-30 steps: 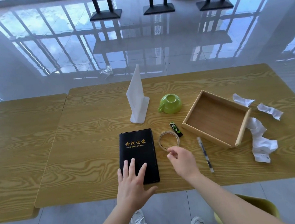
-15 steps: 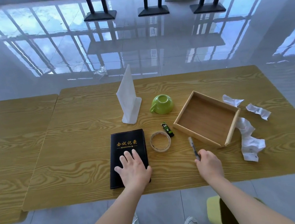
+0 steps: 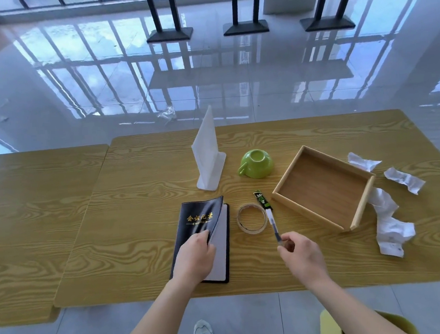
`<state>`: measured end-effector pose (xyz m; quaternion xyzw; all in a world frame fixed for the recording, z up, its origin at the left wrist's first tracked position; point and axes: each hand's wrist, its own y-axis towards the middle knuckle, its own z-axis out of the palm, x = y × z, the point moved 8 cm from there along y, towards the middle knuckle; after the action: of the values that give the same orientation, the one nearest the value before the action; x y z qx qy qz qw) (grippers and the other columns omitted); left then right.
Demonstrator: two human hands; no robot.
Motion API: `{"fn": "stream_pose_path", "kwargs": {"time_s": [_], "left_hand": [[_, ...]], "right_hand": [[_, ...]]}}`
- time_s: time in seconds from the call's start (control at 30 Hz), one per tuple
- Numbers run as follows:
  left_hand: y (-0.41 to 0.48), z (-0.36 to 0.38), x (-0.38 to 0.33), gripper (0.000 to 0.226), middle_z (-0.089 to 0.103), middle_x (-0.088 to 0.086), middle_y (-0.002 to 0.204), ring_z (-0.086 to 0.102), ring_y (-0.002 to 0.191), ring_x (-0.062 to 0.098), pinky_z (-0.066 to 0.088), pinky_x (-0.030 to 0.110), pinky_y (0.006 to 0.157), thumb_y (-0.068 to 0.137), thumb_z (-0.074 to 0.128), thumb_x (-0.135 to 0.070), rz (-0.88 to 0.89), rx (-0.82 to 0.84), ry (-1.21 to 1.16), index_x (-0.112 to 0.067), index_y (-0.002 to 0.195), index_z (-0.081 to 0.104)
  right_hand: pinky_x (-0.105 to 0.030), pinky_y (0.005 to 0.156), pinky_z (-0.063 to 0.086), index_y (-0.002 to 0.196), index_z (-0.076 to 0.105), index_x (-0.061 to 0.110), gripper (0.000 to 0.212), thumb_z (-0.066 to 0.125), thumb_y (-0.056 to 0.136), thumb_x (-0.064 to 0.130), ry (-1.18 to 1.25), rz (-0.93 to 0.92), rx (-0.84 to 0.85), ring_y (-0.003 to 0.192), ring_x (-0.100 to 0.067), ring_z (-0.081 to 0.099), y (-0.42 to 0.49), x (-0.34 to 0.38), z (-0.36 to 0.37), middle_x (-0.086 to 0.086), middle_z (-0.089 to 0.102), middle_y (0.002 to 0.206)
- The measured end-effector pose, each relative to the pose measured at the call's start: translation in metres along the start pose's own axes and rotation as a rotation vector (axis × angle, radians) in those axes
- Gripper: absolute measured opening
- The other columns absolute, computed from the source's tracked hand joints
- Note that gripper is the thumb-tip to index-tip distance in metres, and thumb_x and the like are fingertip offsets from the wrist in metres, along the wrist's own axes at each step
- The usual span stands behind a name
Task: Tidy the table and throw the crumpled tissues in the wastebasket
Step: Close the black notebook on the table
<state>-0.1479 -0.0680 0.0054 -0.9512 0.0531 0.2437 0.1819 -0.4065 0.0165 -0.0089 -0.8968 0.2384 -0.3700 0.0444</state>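
Crumpled tissues lay at the right end of the surface (image 3: 139, 226), three of them. A small one (image 3: 363, 161) sat at the far right corner of the wooden tray (image 3: 309, 212), and another (image 3: 404, 180) lay further right, apart from it. The largest (image 3: 387, 222) trailed along the tray's right wall, its long axis running from far to near and ending in a bunched lump. None was in the wastebasket (image 3: 331, 329), which stood on the floor below the near edge, under the right forearm. Its inside was mostly hidden, so what it held could not be told.

Neither of the hands was free. The left hand (image 3: 194, 255) gripped the front cover of the black notebook (image 3: 199, 221), fingers curled at its edge, with the cover lifted off the white pages. The right hand (image 3: 299, 255) pinched the near end of a pen (image 3: 273, 223) between thumb and fingertips. The pen's far end pointed toward the tape roll (image 3: 252, 218) and a green packet (image 3: 262, 200).

The tissues lay to the right of both hands. The right hand was clearly the nearer, and the largest tissue's near lump was its closest target, past the tray's near corner. That hand would probably have to let go of the pen before it could reach across.
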Motion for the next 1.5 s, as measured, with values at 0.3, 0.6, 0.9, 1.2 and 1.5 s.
{"fn": "stream_pose_path", "kwargs": {"time_s": [0.3,0.6,0.9,1.2,1.5], "left_hand": [[-0.025,-0.068,0.038,0.043,0.071,0.001,0.085,0.061,0.073,0.029,0.043,0.033,0.061,0.089,0.042,-0.004,-0.028,-0.148,-0.418,-0.034,0.114,0.06],[-0.031,-0.094,0.067,0.05,0.07,-0.008,0.093,0.064,0.082,0.019,0.051,0.04,0.071,0.09,0.042,-0.002,-0.027,-0.202,-0.598,-0.036,0.122,0.059],[-0.033,-0.078,0.066,0.054,0.071,-0.003,0.109,0.059,0.072,0.012,0.05,0.037,0.075,0.089,0.044,-0.003,-0.069,-0.18,-0.625,-0.026,0.138,0.051],[-0.031,-0.065,0.046,0.057,0.068,-0.016,0.108,0.06,0.067,0.003,0.048,0.023,0.066,0.09,0.051,-0.01,-0.028,-0.167,-0.507,-0.031,0.142,0.046],[-0.024,-0.02,0.007,0.057,0.058,-0.003,0.134,0.055,0.119,0.019,0.047,0.034,0.089,0.089,0.051,-0.023,-0.041,-0.213,-0.144,-0.027,0.145,0.041]], "right_hand": [[-0.04,0.075,0.062,0.112,0.069,0.018,0.026,0.069,0.087,0.023,0.203,0.021,0.302,0.072,-0.018,0.074,0.006,0.084,0.078,0.0,0.073,0.09],[-0.031,0.063,0.063,0.117,0.068,0.014,0.028,0.065,0.09,0.021,0.126,0.138,0.377,0.066,-0.016,0.073,0.016,0.128,0.148,-0.004,0.075,0.083],[-0.038,0.071,0.059,0.119,0.07,0.018,0.04,0.047,0.091,0.002,0.214,0.071,0.512,0.072,-0.026,0.065,0.011,0.145,0.19,-0.005,0.071,0.092],[-0.037,0.068,0.058,0.117,0.065,0.009,0.037,0.04,0.095,-0.008,0.583,0.262,0.474,0.076,-0.023,0.064,0.008,0.11,0.161,-0.011,0.07,0.099],[-0.049,0.085,0.059,0.112,0.068,0.017,0.022,0.05,0.098,0.014,0.535,0.329,0.202,0.093,-0.023,0.069,0.017,0.037,0.107,-0.002,0.072,0.102]]}}
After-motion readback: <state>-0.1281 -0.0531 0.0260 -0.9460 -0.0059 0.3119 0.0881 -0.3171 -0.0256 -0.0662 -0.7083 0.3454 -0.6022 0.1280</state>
